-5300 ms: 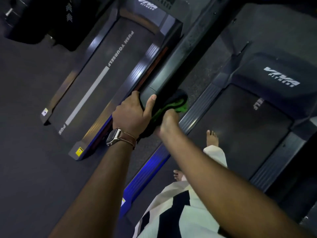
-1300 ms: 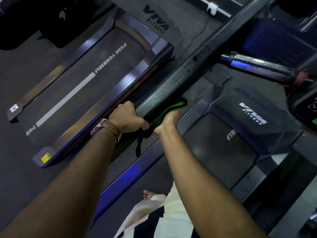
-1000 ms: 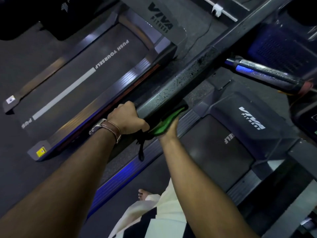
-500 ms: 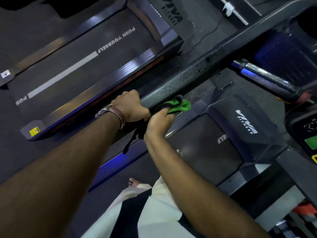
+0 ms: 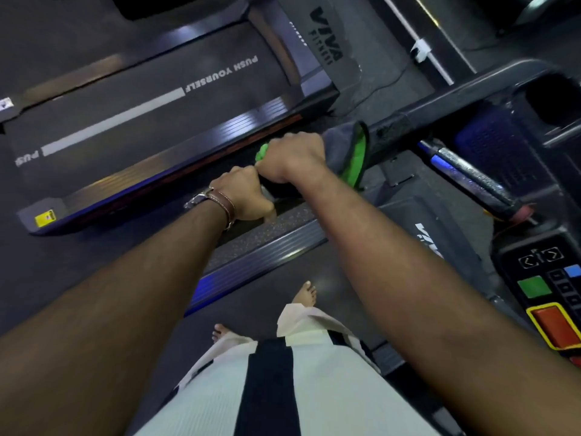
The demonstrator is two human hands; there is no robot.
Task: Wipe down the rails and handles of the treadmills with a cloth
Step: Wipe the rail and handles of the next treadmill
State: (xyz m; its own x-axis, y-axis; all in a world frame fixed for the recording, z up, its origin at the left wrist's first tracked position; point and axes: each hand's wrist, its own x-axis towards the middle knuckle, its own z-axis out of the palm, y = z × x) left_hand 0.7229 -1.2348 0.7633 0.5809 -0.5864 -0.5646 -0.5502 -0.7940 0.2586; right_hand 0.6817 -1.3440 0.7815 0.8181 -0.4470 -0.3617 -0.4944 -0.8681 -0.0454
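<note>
The right hand point(image 5: 290, 155) grips the green and grey cloth point(image 5: 352, 152), which is wrapped over the dark side rail point(image 5: 440, 111) of the treadmill. Just beside it and touching it, the left hand point(image 5: 242, 195), with a brown strap at the wrist, curls round the same rail nearer its end.

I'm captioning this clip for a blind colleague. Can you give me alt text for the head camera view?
Seen from above, a person's right hand grips a green and grey cloth wrapped over a dark treadmill side rail, while the left hand, wearing a wristwatch, grips the rail's end just behind it. Bare feet stand on the treadmill belt below.
</note>
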